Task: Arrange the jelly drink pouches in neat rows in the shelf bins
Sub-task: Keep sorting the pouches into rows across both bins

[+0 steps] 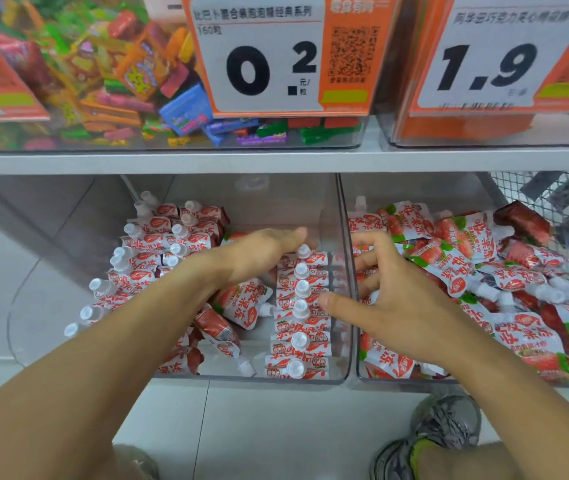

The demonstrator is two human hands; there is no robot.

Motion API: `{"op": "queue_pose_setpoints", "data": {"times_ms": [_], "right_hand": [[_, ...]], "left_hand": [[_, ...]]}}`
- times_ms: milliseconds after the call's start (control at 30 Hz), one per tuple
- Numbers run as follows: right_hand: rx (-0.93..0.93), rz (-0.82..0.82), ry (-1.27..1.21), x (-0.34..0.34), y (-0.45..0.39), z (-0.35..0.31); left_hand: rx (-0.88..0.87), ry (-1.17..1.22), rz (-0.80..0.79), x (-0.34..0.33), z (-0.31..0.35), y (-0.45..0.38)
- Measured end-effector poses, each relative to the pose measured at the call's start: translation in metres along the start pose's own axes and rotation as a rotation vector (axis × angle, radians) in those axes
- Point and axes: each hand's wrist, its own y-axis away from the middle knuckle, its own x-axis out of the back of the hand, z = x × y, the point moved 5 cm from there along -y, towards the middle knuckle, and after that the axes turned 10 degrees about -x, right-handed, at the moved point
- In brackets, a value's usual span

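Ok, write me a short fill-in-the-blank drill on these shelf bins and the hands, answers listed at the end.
1. The neat row of pouches stands along the ____ side of the left bin.
2. The pouches in the right bin lie in a loose ____.
3. The price tag above the left bin reads ____.
4. The left hand hovers over the ____ bin.

Missing words: right; heap; 0.2; left
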Motion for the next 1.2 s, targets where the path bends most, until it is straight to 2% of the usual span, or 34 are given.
{"op": "queue_pose_setpoints", "data": {"times_ms": [200,267,333,400,467,533,633,933,1067,1200], "right_hand": [[0.000,0.013,-0.022,-0.001,0.002,0.000],[-0.002,0.014,-0.034,-0.001,0.002,0.000],[0.000,0.010,-0.042,-0.001,0.002,0.001],[0.006,0.004,-0.046,-0.001,0.002,0.001],[0.013,-0.001,-0.048,0.000,0.002,0.001],[0.016,-0.005,-0.048,-0.001,0.003,0.001],[0.019,-0.004,-0.050,-0.001,0.003,0.001],[0.017,-0.009,-0.041,-0.001,0.003,-0.001],[0.017,-0.009,-0.044,-0.001,0.004,0.000],[0.025,-0.009,-0.044,0.000,0.004,0.002]], "left_hand": [[-0.044,-0.138,0.020,-0.001,-0.002,0.004],[-0.065,-0.169,0.074,0.009,0.002,0.006],[-0.163,-0.321,0.187,0.029,0.013,0.010],[-0.226,-0.576,0.254,0.049,0.020,0.014],[-0.180,-0.775,0.230,0.061,0.011,0.015],[-0.105,-0.859,0.142,0.060,-0.002,0.013],[-0.079,-0.888,0.009,0.052,-0.014,0.006],[-0.077,-0.907,-0.008,0.038,-0.016,-0.002],[-0.098,-0.916,0.106,0.045,-0.009,0.000],[-0.126,-0.712,0.299,0.072,0.001,0.011]]}}
